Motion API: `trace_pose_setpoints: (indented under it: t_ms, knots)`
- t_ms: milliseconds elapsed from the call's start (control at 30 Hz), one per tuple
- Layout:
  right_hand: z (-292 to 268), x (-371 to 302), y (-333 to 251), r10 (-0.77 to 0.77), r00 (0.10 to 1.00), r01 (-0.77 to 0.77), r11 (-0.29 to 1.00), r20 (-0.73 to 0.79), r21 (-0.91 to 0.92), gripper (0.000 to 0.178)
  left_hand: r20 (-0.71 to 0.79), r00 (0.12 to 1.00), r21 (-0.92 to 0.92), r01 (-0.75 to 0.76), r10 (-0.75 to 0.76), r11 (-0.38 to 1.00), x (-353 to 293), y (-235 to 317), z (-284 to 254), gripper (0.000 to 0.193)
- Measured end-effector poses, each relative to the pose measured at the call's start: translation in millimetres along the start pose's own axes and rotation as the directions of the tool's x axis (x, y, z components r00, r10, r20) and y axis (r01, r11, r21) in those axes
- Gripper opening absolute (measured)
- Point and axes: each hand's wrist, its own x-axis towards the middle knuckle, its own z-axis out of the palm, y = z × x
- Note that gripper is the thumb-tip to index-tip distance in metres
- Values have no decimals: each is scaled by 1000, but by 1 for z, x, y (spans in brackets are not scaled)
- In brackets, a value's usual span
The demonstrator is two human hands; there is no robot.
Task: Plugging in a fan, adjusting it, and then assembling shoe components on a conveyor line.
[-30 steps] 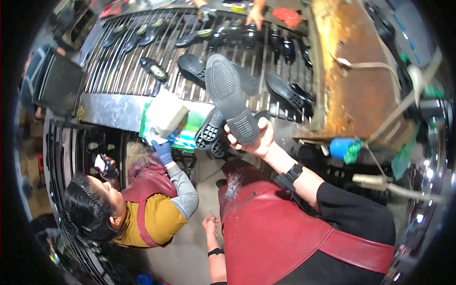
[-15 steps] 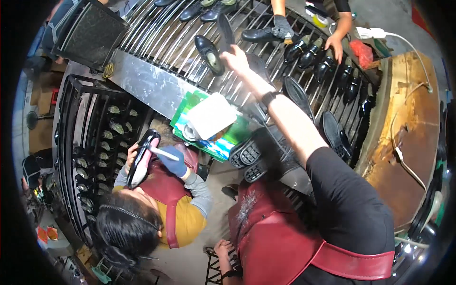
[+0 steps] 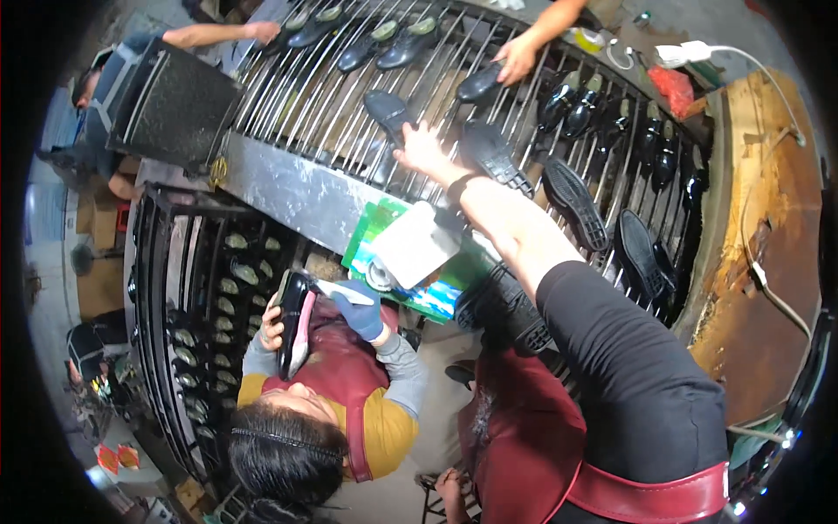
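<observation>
My right arm reaches up over the slatted metal rack (image 3: 305,122). At its end my right hand (image 3: 423,150) is closed on the near end of a black shoe sole (image 3: 388,112), low over the bars. Whether a shoe lies under that sole, I cannot tell. Beside my wrist lies a black treaded sole (image 3: 491,148); two more soles, one of them (image 3: 573,201) in the middle, rest to the right. Down at the lower edge my left hand (image 3: 449,485) hangs beside a dark stool, fingers curled, with nothing visible in them.
A co-worker's hand (image 3: 517,59) grips a black shoe (image 3: 480,85) across the rack. To my left, a seated co-worker holds a shoe (image 3: 297,323). A white container (image 3: 415,249) stands on a green box (image 3: 375,218). A wooden slab (image 3: 768,244) borders the right.
My right hand has lowered the raised sole toward the bars. Across the rack, the co-worker's gloved hand with the brush has left the view. The whole view has shifted slightly.
</observation>
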Motion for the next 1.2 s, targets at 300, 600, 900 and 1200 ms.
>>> trace_pose_setpoints:
  t_ms: [300,600,900,1200]
  knots:
    - [-67,-198,48,54,937,43,963,-346,265,64,99,994,174,-68,51,982,113,18,-23,22]
    - [-89,-621,172,449,880,-464,881,155,87,34,315,946,375,-193,71,907,185,64,-7,26]
    - [-25,-808,216,642,366,-922,350,674,167,22,415,910,473,-205,-12,857,216,52,-34,17]
    - [-54,-788,187,771,314,-927,125,554,353,33,304,952,505,-126,-40,854,235,43,-42,20]
